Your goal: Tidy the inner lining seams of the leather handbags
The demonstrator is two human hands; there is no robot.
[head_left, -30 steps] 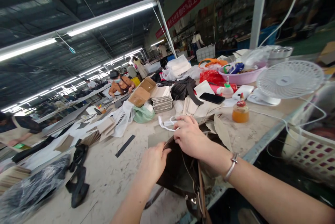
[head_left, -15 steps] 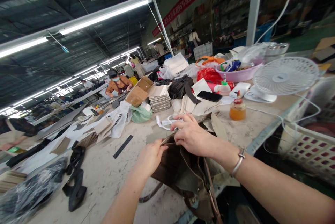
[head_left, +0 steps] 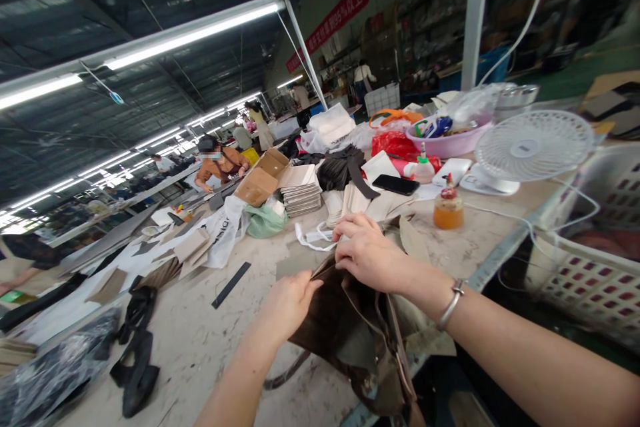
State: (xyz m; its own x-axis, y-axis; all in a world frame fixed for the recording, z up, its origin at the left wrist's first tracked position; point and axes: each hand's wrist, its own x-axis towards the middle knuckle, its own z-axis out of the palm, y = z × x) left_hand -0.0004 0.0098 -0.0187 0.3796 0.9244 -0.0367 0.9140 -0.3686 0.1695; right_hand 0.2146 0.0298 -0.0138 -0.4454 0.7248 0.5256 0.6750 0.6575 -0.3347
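Observation:
A dark olive-brown bag (head_left: 345, 334) hangs open at the table's front edge, its mouth turned up toward me. My left hand (head_left: 290, 304) pinches the bag's rim on the left, thumb and fingers together. Just to the right, my right hand (head_left: 367, 250) is curled over the same rim, its fingertips pressed on the edge and partly hidden. A bracelet circles that wrist. A strap (head_left: 287, 374) of the bag lies on the table at the lower left. Flat grey-brown pieces (head_left: 417, 240) lie behind the right hand.
An orange glue bottle (head_left: 449, 207), a phone (head_left: 396, 184) and a white fan (head_left: 535, 147) stand to the right. Stacked panels (head_left: 300, 190) and a green bag (head_left: 267, 219) lie behind. Black strips (head_left: 137, 354) are at left, a slotted basket (head_left: 585, 280) beside the table. A co-worker (head_left: 220, 164) sits beyond.
The camera view has shifted slightly, so the table's things sit a little further left. Both hands stay on the bag's rim, the right hand's fingers drawn slightly closer together.

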